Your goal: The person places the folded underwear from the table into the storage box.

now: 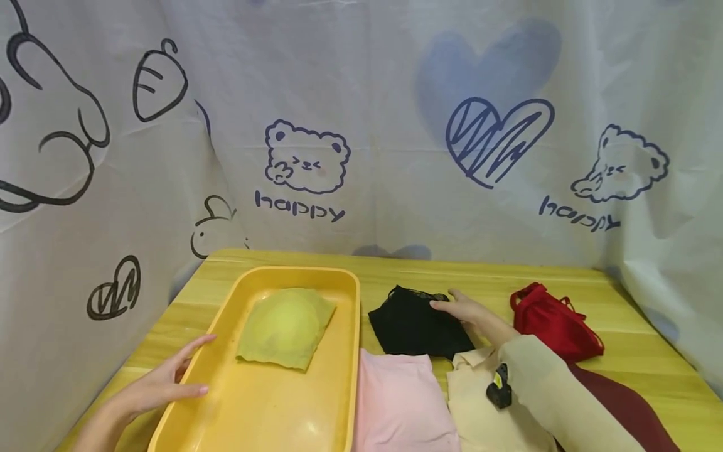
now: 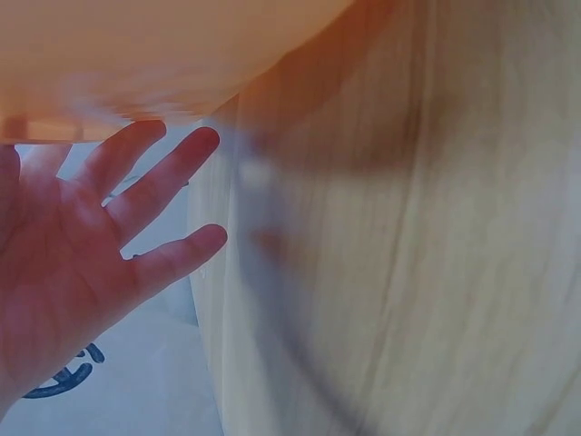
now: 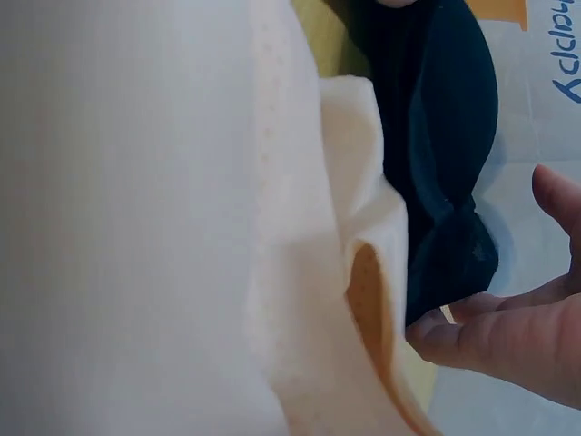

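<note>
My left hand (image 1: 164,384) is at the left rim of a yellow plastic tray (image 1: 282,414), touching it with thumb and forefinger. In the left wrist view the other fingers (image 2: 163,186) spread out straight beneath the orange-looking tray wall (image 2: 182,54). My right hand (image 1: 471,314) rests on the far right part of a folded black bra (image 1: 418,326). The right wrist view has fingers (image 3: 508,336) touching the edge of the black bra (image 3: 445,136), thumb apart from it. A yellow-green padded garment (image 1: 285,326) lies in the tray's far half.
A pink folded garment (image 1: 403,402) lies beside the tray. A beige one (image 1: 480,420) sits partly under my right sleeve (image 1: 556,383). Farther right are a red strappy garment (image 1: 556,323) and a maroon one (image 1: 621,402). A printed curtain (image 1: 390,125) hangs behind the wooden table (image 1: 474,267).
</note>
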{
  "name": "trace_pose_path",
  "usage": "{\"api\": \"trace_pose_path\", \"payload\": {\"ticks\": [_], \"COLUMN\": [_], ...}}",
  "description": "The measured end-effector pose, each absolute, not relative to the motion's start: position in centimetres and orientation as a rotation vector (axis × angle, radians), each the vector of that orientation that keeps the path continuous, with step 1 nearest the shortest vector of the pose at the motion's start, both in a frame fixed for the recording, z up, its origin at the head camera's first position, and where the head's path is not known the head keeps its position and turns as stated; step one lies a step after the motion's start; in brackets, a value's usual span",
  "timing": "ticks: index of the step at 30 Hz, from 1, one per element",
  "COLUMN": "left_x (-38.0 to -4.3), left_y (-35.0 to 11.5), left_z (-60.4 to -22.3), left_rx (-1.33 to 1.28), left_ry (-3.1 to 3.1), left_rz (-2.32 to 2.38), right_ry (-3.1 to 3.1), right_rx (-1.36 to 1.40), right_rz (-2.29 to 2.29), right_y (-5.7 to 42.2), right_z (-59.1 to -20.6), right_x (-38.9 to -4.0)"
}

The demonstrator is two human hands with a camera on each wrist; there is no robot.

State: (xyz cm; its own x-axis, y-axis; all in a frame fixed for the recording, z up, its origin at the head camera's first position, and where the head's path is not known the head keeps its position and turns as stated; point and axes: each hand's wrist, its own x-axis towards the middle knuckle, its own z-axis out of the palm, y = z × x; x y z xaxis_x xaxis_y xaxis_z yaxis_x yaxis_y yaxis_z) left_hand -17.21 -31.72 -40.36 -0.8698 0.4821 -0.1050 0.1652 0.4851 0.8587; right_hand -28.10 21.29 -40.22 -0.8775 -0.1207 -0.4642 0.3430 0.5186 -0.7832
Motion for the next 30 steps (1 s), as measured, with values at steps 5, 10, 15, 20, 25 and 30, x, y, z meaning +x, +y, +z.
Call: {"api": "trace_pose_path", "payload": {"ticks": [5, 10, 15, 20, 25, 30], "left_x": [-17.2, -17.2, -17.1, -17.1, -17.1, -17.1], "left_y": [-31.7, -31.6, -31.6, -31.6, -31.6, -31.6], "left_z": [-40.4, -40.5, -40.5, -40.5, -40.4, -40.4], "left_rx": [0.551, 0.564, 0.579, 0.573, 0.557, 0.55], "left_ry": [2.406, 2.426, 2.426, 2.42, 2.403, 2.394], "left_rz": [1.335, 1.319, 1.33, 1.332, 1.342, 1.351], "right_ry": [2.311, 2.282, 2.202, 2.2, 2.26, 2.259], "right_rx": [0.189, 0.165, 0.125, 0.091, 0.009, -0.125], "right_rz": [-1.336, -1.352, -1.418, -1.419, -1.481, -1.554], "right_y": [21.1, 21.2, 21.0, 20.3, 20.0, 19.7], "right_z": [-40.2, -40.4, -40.4, -40.4, -40.4, -40.3], "right_x": [-28.0, -27.9, -27.6, -27.5, -27.8, -27.9]}}
